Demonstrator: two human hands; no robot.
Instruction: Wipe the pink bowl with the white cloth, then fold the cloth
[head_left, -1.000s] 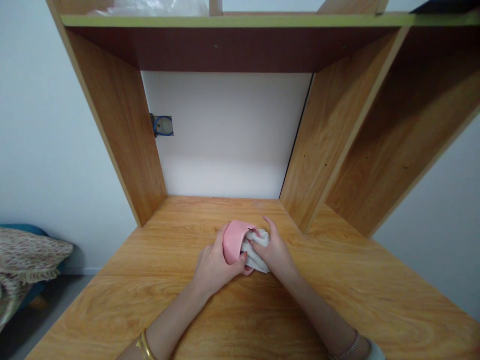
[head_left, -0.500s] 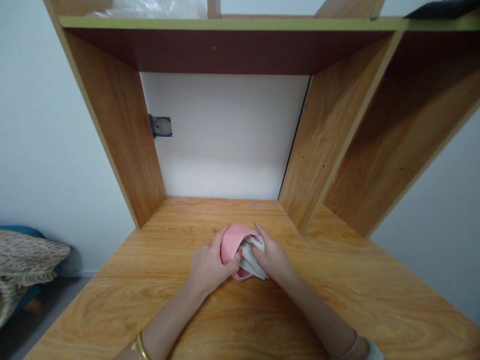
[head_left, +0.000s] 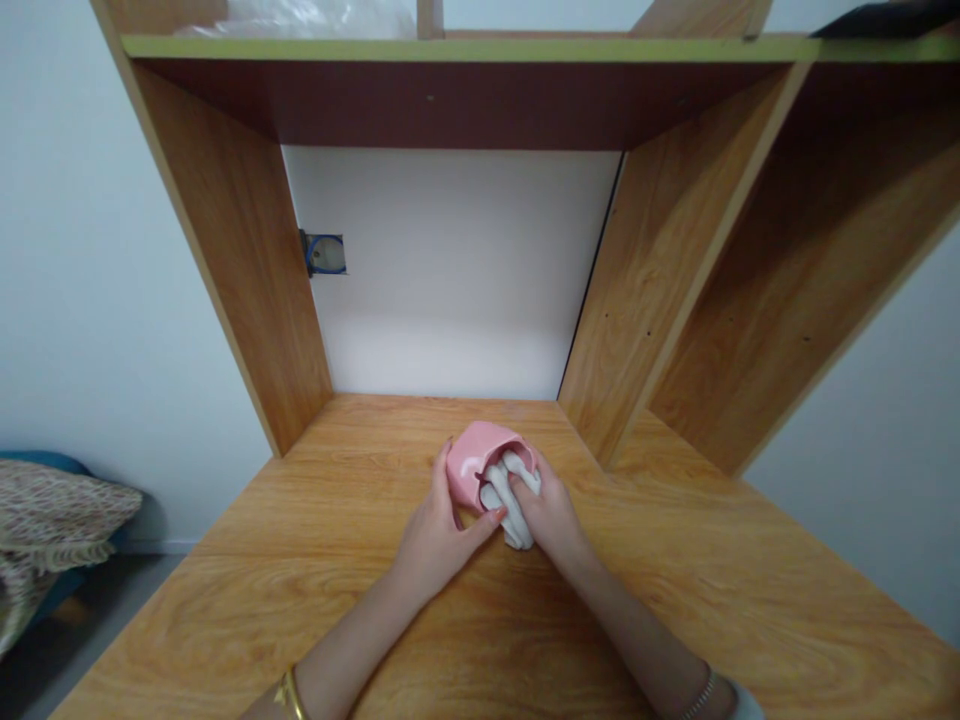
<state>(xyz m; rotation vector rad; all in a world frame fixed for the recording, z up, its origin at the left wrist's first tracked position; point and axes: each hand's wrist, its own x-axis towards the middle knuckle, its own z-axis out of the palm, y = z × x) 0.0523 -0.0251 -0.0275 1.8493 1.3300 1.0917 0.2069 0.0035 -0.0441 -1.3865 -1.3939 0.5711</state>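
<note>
Bunched white cloth [head_left: 504,495] hangs from mouth of tilted pink container [head_left: 472,455]

A glossy pink container lies tipped between a person's two bare hands, over the middle of a wood-grain worktop [head_left: 300,565], its mouth turned toward the wearer and to the right. White cloth sits partly inside, folded in the mouth, with a loose end hanging below the rim; whether the container's underside touches the worktop cannot be told. The left hand [head_left: 442,530] has its grip curved wide around the container's left side, thumb stretched below the mouth to the cloth. The right hand [head_left: 551,510] keeps a tighter grip on the cloth at the mouth, thumb pressed into the folds, its other fingers largely hidden behind the rim. A gold bracelet [head_left: 287,693] circles the left wrist. The worktop spreads well out to either side of the hands and runs back to a white panel [head_left: 457,270]. A wooden upright [head_left: 637,300] meets the surface beyond the right hand, well apart from it; a left side panel [head_left: 232,260] stands farther off. A shelf [head_left: 465,48] spans high above.
</note>
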